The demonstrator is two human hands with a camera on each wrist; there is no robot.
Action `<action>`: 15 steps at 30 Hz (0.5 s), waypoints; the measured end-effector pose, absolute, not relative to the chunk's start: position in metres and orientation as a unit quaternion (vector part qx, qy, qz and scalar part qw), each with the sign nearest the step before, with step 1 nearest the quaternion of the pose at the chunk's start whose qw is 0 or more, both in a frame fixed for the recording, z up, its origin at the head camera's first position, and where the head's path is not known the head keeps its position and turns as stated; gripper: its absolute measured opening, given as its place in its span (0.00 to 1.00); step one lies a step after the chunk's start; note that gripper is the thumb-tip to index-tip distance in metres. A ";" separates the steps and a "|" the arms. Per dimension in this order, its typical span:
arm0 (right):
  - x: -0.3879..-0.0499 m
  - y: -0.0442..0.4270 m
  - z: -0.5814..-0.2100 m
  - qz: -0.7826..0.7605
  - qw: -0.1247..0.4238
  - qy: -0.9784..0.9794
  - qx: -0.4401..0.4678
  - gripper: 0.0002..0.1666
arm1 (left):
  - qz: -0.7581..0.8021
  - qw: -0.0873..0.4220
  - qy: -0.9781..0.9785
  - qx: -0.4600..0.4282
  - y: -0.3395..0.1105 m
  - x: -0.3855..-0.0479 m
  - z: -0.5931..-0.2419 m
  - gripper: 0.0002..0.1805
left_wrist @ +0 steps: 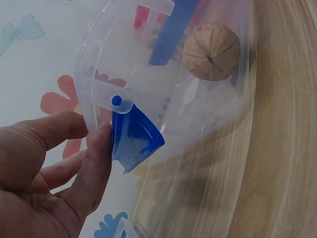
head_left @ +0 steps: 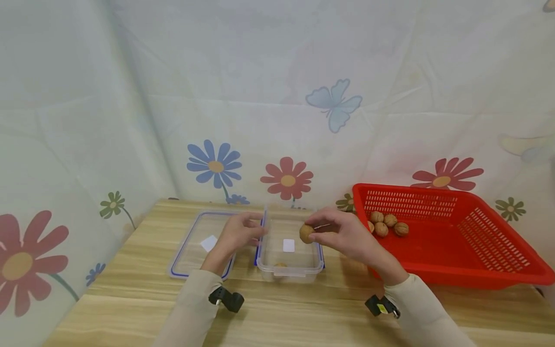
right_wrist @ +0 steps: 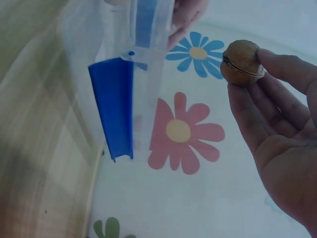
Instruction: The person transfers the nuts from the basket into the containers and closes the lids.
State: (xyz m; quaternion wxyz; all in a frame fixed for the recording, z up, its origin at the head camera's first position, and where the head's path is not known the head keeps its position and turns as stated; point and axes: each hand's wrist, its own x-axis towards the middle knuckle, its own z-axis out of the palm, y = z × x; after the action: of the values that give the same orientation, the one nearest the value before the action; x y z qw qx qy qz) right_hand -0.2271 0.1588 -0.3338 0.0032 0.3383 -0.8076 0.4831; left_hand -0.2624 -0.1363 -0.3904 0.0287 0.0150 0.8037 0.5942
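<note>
My right hand (head_left: pixel 349 233) pinches a brown walnut (head_left: pixel 307 233) between thumb and fingers, above the right part of a clear plastic food container (head_left: pixel 290 274). The right wrist view shows that walnut (right_wrist: pixel 241 63) held at the fingertips. At the container's left side, my left hand (head_left: pixel 240 233) holds the rim, with a finger against a blue side latch (left_wrist: pixel 136 139) that hangs open. Another walnut (left_wrist: pixel 212 51) lies inside, at the container's near side. A white label (head_left: pixel 288 245) shows through its bottom.
A clear lid (head_left: pixel 181 255) with a blue seal lies on the table left of the container, partly behind my left hand. To the right stands a red plastic basket (head_left: pixel 438 246) with several walnuts (head_left: pixel 390 220) at its left end. A flowered curtain (head_left: pixel 277 96) hangs behind the wooden table (head_left: pixel 277 313).
</note>
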 end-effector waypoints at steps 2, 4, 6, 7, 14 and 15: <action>-0.228 0.156 -0.338 0.480 -0.002 -0.807 0.344 0.18 | 0.594 0.028 0.804 0.019 -0.137 -0.262 -0.391 0.26; -0.229 0.153 -0.341 0.477 -0.008 -0.806 0.350 0.19 | 0.594 0.027 0.804 0.023 -0.137 -0.262 -0.391 0.26; -0.230 0.151 -0.345 0.473 -0.013 -0.806 0.356 0.19 | 0.593 0.026 0.804 0.026 -0.137 -0.262 -0.391 0.26; -0.230 0.150 -0.346 0.468 -0.015 -0.808 0.358 0.18 | 0.594 0.026 0.804 0.025 -0.137 -0.262 -0.392 0.26; -0.230 0.145 -0.358 0.460 -0.032 -0.809 0.366 0.15 | 0.598 0.027 0.801 0.026 -0.138 -0.262 -0.392 0.26; -0.230 0.145 -0.360 0.460 -0.035 -0.809 0.366 0.15 | 0.598 0.027 0.801 0.026 -0.138 -0.262 -0.392 0.26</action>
State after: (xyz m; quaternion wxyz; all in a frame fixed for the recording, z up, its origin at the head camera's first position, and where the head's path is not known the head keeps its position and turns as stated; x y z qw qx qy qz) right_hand -0.2297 0.1446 -0.3603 -0.0349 0.3656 -0.8086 0.4596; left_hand -0.2617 -0.1378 -0.3919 0.0269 0.0258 0.8009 0.5976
